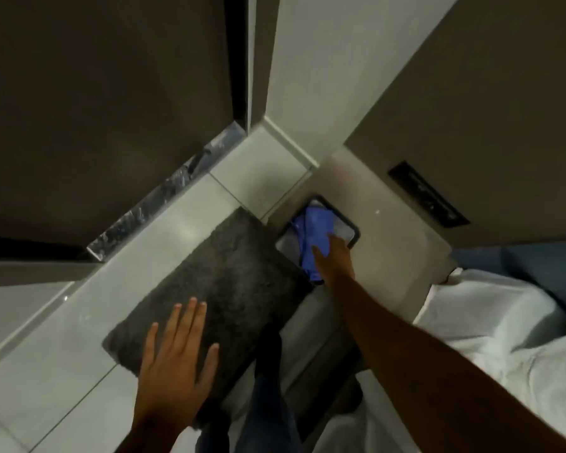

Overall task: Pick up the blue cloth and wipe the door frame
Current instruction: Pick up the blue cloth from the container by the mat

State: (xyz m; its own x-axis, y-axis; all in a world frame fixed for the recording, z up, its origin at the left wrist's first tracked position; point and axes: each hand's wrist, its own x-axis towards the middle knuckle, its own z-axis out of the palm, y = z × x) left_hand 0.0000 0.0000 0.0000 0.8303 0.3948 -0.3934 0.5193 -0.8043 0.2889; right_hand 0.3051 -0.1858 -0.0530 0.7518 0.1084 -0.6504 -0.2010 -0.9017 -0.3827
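A crumpled blue cloth (311, 235) lies in a small dark-rimmed tray (355, 231) on the floor near the wall corner. My right hand (335, 259) reaches down onto the cloth, its fingers on the fabric; whether they have closed around it is hard to tell. My left hand (174, 354) hovers open, fingers spread, above a dark grey floor mat (229, 276). The pale door frame (258, 60) rises from the floor at upper centre, beside a dark door (111, 93) on the left.
A marble threshold strip (164, 191) runs along the door's foot. Pale floor tiles (62, 338) surround the mat. A bed with white sheets (504, 338) and a blue pillow stands at the right. A dark vent plate (428, 194) sits low on the right wall. My legs show below.
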